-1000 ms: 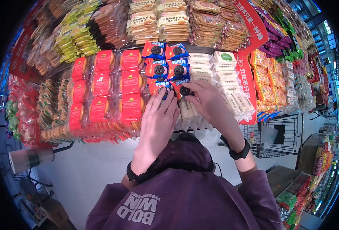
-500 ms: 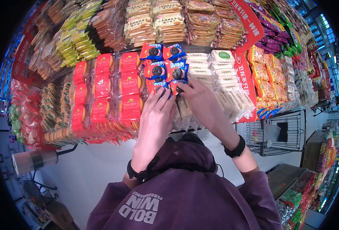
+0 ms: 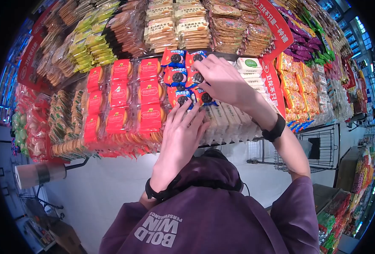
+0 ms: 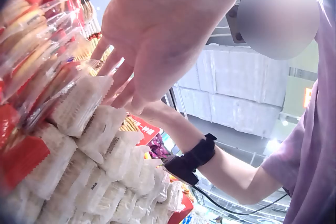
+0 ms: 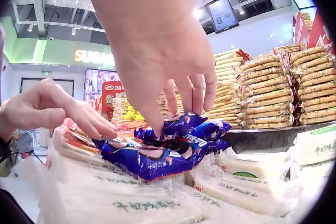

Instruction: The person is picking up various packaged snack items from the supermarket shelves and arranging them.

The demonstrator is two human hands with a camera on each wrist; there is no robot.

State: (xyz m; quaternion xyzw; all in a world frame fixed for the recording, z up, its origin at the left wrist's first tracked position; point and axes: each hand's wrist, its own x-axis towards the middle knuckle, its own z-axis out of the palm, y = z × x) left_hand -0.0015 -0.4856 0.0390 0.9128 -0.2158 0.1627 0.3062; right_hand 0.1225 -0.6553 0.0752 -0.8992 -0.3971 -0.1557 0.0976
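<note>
Blue-and-red packets of dark sandwich cookies [image 3: 175, 77] lie in two columns at the middle of the display. My left hand [image 3: 181, 131] rests its extended fingertips on the front left packet, palm down. Farther back, my right hand [image 3: 225, 80] reaches over the right column. Its thumb and bent fingers hold a cookie packet [image 5: 184, 122] from above, near the back of that column. The front right packet [image 3: 206, 98] shows between the two hands. In the right wrist view, the left hand [image 5: 58, 107] lies low beside the packets.
Red-labelled round biscuit packs [image 3: 149, 92] stand left of the cookies. White wrapped bars [image 3: 251, 80] fill the right side and front, under the right forearm. Stacked biscuits [image 3: 193, 31] rise behind. A shopping cart [image 3: 318, 148] stands at right, and a roll [image 3: 41, 174] at left.
My right hand has moved from the front right packet back and up along the right column. The left hand stays at the front left packet, its fingers a little more spread.
</note>
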